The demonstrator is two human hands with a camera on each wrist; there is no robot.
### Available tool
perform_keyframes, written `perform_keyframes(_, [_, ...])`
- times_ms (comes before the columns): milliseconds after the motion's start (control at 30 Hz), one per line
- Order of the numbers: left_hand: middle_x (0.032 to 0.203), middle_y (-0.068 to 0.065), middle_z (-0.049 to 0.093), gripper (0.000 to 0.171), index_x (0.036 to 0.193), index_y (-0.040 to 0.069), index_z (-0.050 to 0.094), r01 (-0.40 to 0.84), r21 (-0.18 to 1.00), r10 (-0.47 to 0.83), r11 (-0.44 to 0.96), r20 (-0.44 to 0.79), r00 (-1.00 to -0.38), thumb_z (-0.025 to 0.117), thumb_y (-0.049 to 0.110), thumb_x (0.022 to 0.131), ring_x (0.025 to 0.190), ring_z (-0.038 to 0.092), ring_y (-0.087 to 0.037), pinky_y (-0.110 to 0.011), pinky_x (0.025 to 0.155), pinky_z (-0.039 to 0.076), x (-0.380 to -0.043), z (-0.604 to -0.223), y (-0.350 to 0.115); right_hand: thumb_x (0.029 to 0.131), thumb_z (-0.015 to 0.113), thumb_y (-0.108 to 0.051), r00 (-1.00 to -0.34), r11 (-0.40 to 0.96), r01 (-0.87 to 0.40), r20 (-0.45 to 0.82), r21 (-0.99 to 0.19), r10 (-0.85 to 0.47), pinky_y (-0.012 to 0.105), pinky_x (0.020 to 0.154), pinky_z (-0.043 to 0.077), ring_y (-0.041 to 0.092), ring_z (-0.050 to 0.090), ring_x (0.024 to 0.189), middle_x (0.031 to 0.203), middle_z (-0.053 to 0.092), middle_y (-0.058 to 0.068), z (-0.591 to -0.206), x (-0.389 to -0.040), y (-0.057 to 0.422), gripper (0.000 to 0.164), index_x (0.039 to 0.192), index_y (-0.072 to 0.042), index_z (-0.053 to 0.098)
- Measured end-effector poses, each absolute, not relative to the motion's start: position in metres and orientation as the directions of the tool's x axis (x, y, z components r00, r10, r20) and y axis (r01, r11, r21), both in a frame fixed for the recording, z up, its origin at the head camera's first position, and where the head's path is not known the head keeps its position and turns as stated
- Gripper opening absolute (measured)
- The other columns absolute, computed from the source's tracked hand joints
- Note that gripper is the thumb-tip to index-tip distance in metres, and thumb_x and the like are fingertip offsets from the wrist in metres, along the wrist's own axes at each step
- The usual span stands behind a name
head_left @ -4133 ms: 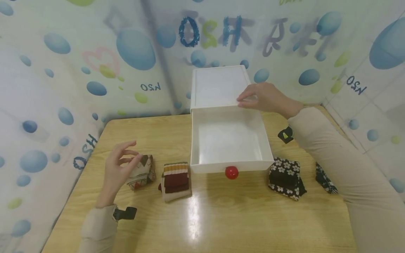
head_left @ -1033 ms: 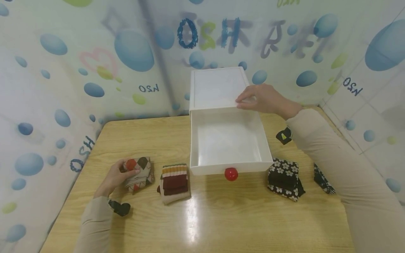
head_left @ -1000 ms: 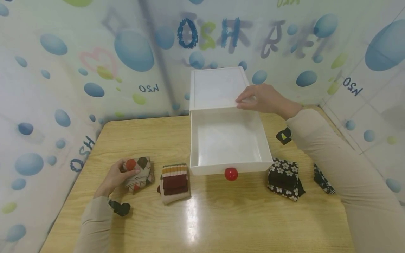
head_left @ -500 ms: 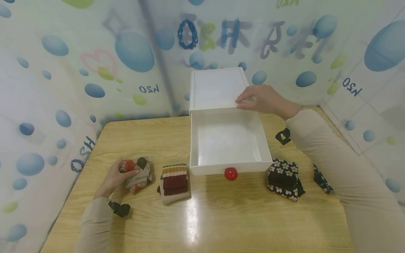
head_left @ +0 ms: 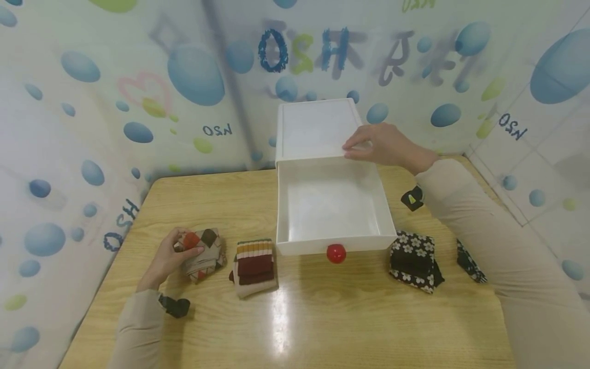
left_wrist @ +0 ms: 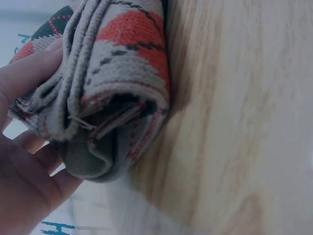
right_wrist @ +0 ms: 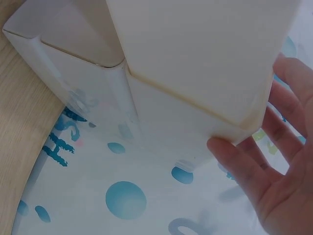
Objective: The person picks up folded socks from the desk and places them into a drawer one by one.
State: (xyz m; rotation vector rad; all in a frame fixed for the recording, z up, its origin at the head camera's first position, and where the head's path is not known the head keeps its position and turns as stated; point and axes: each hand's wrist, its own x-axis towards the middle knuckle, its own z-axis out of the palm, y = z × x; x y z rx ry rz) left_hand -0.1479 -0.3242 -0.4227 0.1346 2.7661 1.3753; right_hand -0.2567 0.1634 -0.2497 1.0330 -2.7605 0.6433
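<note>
Left hand: the left hand (head_left: 168,258) is curling round the argyle sock (head_left: 203,252), thumb on top, fingers underneath (wrist view shows its folded layers pinched)
Argyle sock: sitting at the table's (head_left: 322,318) left front, just left of the striped sock (head_left: 254,264); its long axis is running from the near edge toward the wall, open folded end facing the hand
Right hand: the right hand (head_left: 382,145) is resting on the cabinet's (head_left: 315,128) front right corner, fingers loosely bent over the edge
Drawer: the drawer (head_left: 333,205) is standing pulled out toward the person, red knob (head_left: 336,253) nearest
Right side: the floral sock (head_left: 414,260) is lying just right of the drawer
</note>
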Motion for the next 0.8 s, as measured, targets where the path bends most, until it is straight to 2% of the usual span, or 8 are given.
perform_keyframes(433, [0.099,-0.003,0.046,0.046,0.113,0.005,0.041,0.060,0.807,0.071,0.587,0.023,-0.997,0.068,0.020,0.079,0.065,0.044,-0.012,-0.025,0.050,0.042,-0.146,-0.418,-0.319,0.080,0.066,-0.018,-0.730,0.657,-0.683,0.294,-0.319,-0.617,0.039,0.072,0.046,0.023,0.058,0.085,0.093,0.065,0.008,-0.253,-0.260,0.165,0.020,0.095,-0.005,0.068])
perform_keyframes(633, [0.095,0.002,0.047,0.046,0.116,0.003,0.040,0.060,0.841,0.060,0.537,0.034,-0.998,0.066,0.014,0.080,0.063,0.046,-0.011,-0.025,0.050,0.044,-0.145,-0.417,-0.319,0.079,0.066,-0.017,-0.715,0.643,-0.699,0.314,-0.313,-0.625,0.039,0.072,0.047,0.024,0.059,0.084,0.092,0.065,0.009,-0.254,-0.261,0.165,0.019,0.094,-0.005,0.069])
perform_keyframes(800, [0.097,0.005,0.047,0.047,0.118,0.003,0.039,0.042,0.860,0.027,0.508,0.032,-0.999,0.065,0.015,0.081,0.069,0.048,-0.011,-0.024,0.055,0.046,-0.142,-0.410,-0.316,0.079,0.066,-0.017,-0.715,0.647,-0.699,0.317,-0.305,-0.623,0.040,0.071,0.046,0.024,0.058,0.083,0.091,0.065,0.009,-0.254,-0.260,0.165,0.019,0.094,-0.005,0.069])
